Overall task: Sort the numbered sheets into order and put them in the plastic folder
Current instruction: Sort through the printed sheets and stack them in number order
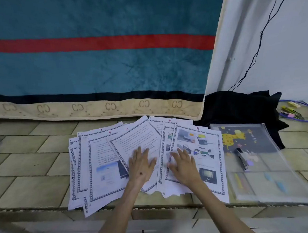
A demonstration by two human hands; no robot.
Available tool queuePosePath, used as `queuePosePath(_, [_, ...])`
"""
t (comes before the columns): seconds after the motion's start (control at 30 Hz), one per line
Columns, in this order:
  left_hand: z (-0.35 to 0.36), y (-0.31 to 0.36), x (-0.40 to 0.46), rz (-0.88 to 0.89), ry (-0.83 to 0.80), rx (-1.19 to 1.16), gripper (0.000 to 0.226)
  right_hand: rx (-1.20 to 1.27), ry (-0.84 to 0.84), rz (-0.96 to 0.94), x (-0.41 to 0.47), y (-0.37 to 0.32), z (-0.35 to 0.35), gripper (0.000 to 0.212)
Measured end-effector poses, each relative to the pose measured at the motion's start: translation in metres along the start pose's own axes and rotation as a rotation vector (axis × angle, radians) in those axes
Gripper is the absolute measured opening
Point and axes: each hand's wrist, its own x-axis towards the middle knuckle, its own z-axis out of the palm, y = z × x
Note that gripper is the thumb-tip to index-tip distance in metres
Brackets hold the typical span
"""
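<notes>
Several printed sheets with red handwritten numbers lie fanned out on the tiled floor. Sheet 9 (105, 155) is at the left, sheet 11 (133, 137) in the middle, sheet 14 (202, 149) at the right, with sheet 6 (168, 122) partly hidden behind it. My left hand (141, 165) rests flat with spread fingers on sheet 11. My right hand (184, 164) lies flat on sheet 14 and looks slightly blurred. The clear plastic folder (272, 177) lies to the right of the sheets, untouched.
A stapler (241, 158) and a dark giraffe-print pouch (244, 137) sit on or in the folder. Black cloth (239, 107) lies behind it. A teal blanket (92, 66) hangs at the back. Cables and pens (293, 111) lie at the far right.
</notes>
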Motion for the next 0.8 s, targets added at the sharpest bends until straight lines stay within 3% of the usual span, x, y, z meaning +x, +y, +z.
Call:
queuePosePath(0.07, [0.013,-0.007,-0.003,0.003,0.029,0.126,0.088,-0.033,-0.030,0.024,-0.006,0.005,0.007,0.094])
queuePosePath(0.13, [0.028,-0.018,-0.007,0.010,0.079,0.193,0.108,-0.044,0.020,0.026,-0.012,0.012,0.021,0.093])
queuePosePath(0.33, [0.031,-0.020,-0.001,0.026,0.116,0.174,0.111,0.005,0.013,-0.006,-0.010,0.011,0.018,0.089])
queuePosePath(0.4, [0.030,-0.021,0.000,0.025,0.086,0.184,0.110,0.015,0.015,0.005,-0.009,0.009,0.018,0.070])
queuePosePath(0.47, [0.026,-0.021,0.003,0.006,0.024,0.172,0.101,-0.041,0.230,0.052,-0.004,0.006,0.016,0.051])
queuePosePath(0.5, [0.022,-0.017,0.006,0.004,0.030,0.148,0.087,-0.047,0.297,0.101,0.001,0.001,0.009,0.054])
queuePosePath(0.6, [0.013,0.005,0.015,0.014,0.210,-0.077,0.039,0.096,0.175,0.252,0.025,-0.015,-0.005,0.089])
queuePosePath(0.67, [0.008,0.021,0.021,-0.083,0.170,-0.309,0.036,0.137,0.130,0.355,0.044,-0.021,-0.008,0.088])
queuePosePath(0.8, [0.005,0.036,0.046,-0.268,-0.075,-0.540,0.037,0.257,0.157,0.445,0.060,-0.017,-0.002,0.056])
